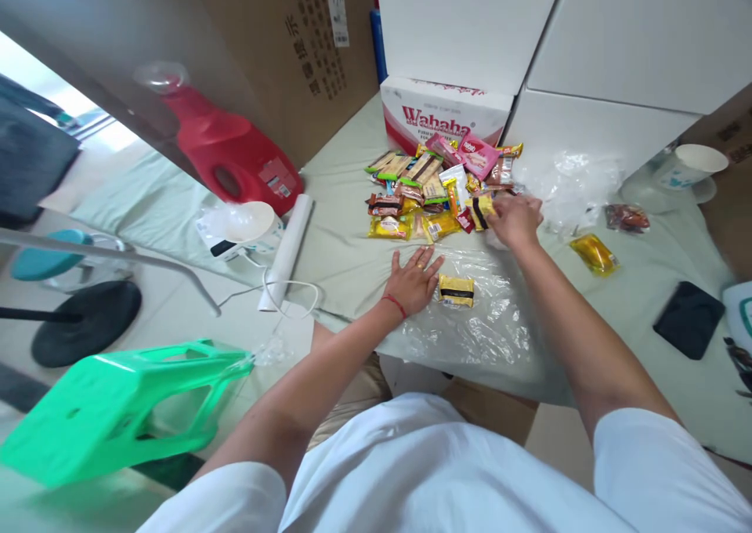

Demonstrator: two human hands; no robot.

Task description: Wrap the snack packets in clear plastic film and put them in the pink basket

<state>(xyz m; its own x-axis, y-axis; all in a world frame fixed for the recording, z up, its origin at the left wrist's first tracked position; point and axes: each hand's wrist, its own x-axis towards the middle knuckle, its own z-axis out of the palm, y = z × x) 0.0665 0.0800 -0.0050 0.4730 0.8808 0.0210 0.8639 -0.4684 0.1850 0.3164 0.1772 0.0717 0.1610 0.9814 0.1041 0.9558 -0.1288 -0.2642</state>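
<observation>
My left hand (414, 282) lies flat with its fingers spread on a clear plastic bag (499, 317) near the table's front edge. Just right of its fingers, a yellow packet with a dark band (457, 291) rests on the bag. My right hand (515, 219) pinches a similar yellow packet (480, 212) at the right side of a heap of wrapped snacks (420, 180). The heap holds green-edged, brown, yellow and pink packets. Part of the right fingers is hidden behind the hand.
Behind the heap stands a Wahaba-printed box (443, 114). Crumpled clear plastic (573, 192), a loose yellow packet (594, 254) and a black flat object (688, 320) lie on the right. A red jug (235, 153), paper cup (258, 223) and white roll (287, 255) are left; a green stool (117, 407) is below.
</observation>
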